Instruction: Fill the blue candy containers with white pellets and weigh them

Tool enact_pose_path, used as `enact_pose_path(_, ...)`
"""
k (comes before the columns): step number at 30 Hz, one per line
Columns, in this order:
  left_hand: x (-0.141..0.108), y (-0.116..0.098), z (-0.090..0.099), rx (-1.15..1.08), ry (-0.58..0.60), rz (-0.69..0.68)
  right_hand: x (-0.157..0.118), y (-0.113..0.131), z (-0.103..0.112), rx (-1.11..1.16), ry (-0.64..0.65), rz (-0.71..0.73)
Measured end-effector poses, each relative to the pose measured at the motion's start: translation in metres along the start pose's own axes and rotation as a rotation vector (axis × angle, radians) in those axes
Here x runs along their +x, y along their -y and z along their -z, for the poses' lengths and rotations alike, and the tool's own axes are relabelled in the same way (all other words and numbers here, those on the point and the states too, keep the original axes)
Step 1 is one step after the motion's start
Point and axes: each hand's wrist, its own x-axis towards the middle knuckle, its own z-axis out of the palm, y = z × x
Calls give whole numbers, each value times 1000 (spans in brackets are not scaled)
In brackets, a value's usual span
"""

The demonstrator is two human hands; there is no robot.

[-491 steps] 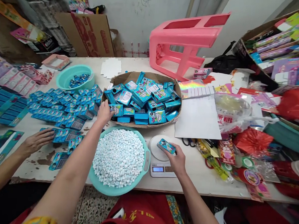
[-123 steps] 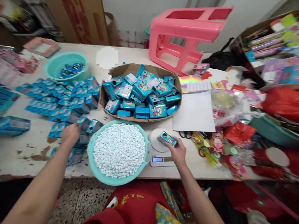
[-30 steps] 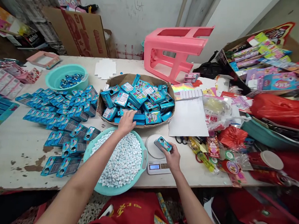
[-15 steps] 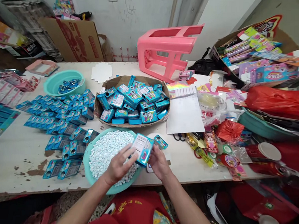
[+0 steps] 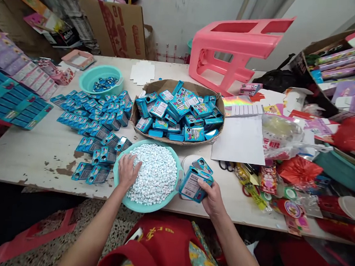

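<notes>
The left hand [image 5: 128,172] has moved from the blue box [image 5: 190,187] to the white candies [image 5: 155,175] under it, fingers spread, touching them. The right hand [image 5: 213,199] pinches the box.

Glossy blue box [image 5: 192,186], perhaps metal; smooth plastic basin [image 5: 149,208]; matt, chalky pellets [image 5: 156,175]; creased cardboard tray [image 5: 160,85].

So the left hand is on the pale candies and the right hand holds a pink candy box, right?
Not quite: the head view shows the candy box in the right hand is blue. The left hand is on the pale candies.
</notes>
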Motion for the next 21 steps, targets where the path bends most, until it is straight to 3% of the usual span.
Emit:
enact_pose_path(9, 18, -43, -10, -209, 77, 239, -6, -14, -2, 3, -76, -52)
enact_pose_path(15, 25, -63, -9, -292, 84, 309, -6, -12, -25, -279, 36, 55)
enact_pose_path(17, 25, -65, -6, -435, 68, 338, -5, -10, -33, -428, 73, 103)
enact_pose_path(21, 29, -67, 3, -864, 44, 549, -5, -9, -47, -635, 125, 226)
